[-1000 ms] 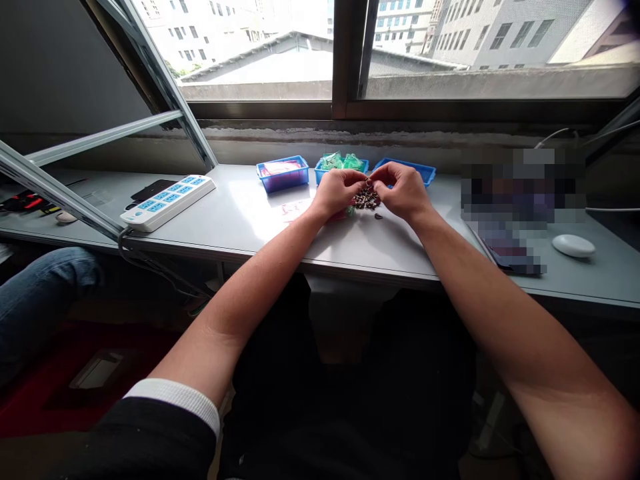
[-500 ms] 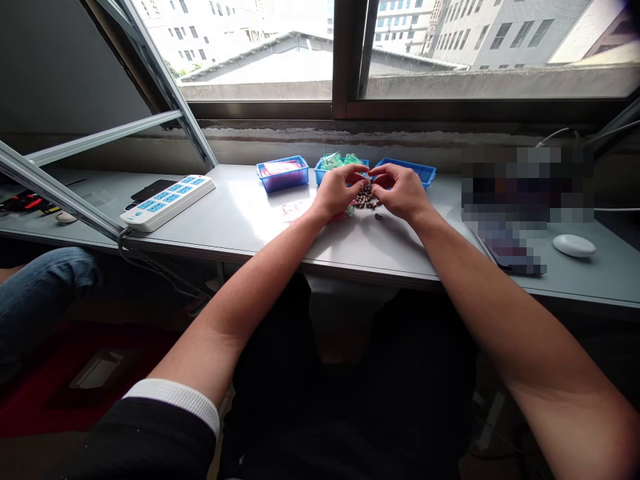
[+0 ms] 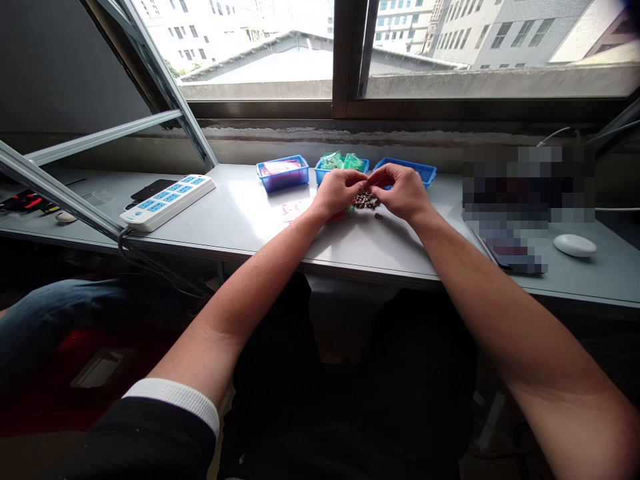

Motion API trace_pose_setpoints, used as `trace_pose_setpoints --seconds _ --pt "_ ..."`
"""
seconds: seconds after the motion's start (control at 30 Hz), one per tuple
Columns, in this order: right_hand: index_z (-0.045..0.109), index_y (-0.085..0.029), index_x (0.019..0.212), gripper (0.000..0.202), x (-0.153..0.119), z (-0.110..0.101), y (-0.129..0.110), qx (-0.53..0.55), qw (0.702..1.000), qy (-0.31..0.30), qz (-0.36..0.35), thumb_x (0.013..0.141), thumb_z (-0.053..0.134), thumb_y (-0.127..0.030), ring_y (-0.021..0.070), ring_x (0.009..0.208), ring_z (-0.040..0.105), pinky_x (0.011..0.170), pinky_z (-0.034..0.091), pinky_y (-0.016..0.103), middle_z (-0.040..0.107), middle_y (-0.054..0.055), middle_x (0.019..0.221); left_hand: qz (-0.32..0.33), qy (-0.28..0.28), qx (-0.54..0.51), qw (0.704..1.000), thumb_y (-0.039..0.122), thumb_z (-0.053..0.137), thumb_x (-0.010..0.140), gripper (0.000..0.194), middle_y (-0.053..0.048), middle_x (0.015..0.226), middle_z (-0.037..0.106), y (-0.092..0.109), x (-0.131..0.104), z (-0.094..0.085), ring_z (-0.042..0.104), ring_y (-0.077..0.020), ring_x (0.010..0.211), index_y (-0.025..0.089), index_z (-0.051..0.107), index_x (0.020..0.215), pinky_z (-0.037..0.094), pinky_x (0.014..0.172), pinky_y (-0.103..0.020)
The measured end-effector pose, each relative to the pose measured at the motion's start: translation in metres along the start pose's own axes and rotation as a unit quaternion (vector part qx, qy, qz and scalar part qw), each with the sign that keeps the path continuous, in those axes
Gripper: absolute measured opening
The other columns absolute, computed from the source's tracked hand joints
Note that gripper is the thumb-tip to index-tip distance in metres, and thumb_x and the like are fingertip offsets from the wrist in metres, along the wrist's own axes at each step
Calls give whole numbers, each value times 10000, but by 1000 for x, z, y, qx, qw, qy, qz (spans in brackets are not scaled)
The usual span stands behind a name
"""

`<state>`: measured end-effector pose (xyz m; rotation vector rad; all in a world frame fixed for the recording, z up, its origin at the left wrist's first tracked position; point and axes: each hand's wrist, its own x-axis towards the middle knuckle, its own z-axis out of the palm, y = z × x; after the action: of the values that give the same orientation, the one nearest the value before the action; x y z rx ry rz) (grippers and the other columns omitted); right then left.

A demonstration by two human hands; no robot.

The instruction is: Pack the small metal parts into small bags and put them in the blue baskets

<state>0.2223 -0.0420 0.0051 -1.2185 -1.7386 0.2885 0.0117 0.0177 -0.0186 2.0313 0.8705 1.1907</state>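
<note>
My left hand and my right hand meet at their fingertips over the table, both with fingers pinched together. Whatever they pinch is too small or hidden to name. Just below the fingertips lies a heap of small brownish metal parts, with a stray part lying apart from it. Behind my left hand stands a blue bin of green, clear-looking pieces. Another blue bin sits behind my right hand, its inside partly hidden. Pink-and-white printed sheets or bags lie beside my left wrist.
A blue bin with pink-and-white packets is at the back left. Farther left are a white power strip and a slanted metal frame. A white mouse lies at the right. Another person's jeans-clad leg shows at lower left.
My fingertips have come together from slightly apart, and my left fingers have lowered a little. The other person's leg at lower left has shifted downward.
</note>
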Motion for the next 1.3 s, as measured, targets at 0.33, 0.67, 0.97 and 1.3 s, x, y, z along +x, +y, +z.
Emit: trace_pose_setpoints --seconds 0.33,0.67,0.97,1.3 --pt "846 -263 983 120 2 -2 2 -10 999 22 25 942 875 -154 325 1009 887 997 735 512 946 91 1072 17 8 49 999 38 810 1072 319 -88 1243 1017 0 1 0 948 -246 1159 194 1036 1234 706 1098 -330" --pt "746 -300 955 202 6 1 7 53 994 38 85 910 910 -191 297 850 849 777 783 495 874 61 983 31 19 64 997 177 862 1135 330 -121 1306 1005 0 2 1 952 -270 1223 205 953 1451 703 1164 -380" --pt "776 -283 1093 141 22 -19 47 58 957 208 195 1107 861 -394 401 924 984 648 761 491 879 124 1129 53 -117 217 968 469 1079 997 509 -158 1477 973 4 -6 -3 911 -345 1243 213 1014 1432 694 1184 -429" --pt "814 -277 1006 62 21 -17 39 49 961 205 179 1065 832 -270 375 766 923 692 780 581 901 123 1040 42 -74 189 978 135 949 1022 277 -92 1296 1016 -3 -2 1 936 -307 1160 259 1059 1243 723 1203 -431"
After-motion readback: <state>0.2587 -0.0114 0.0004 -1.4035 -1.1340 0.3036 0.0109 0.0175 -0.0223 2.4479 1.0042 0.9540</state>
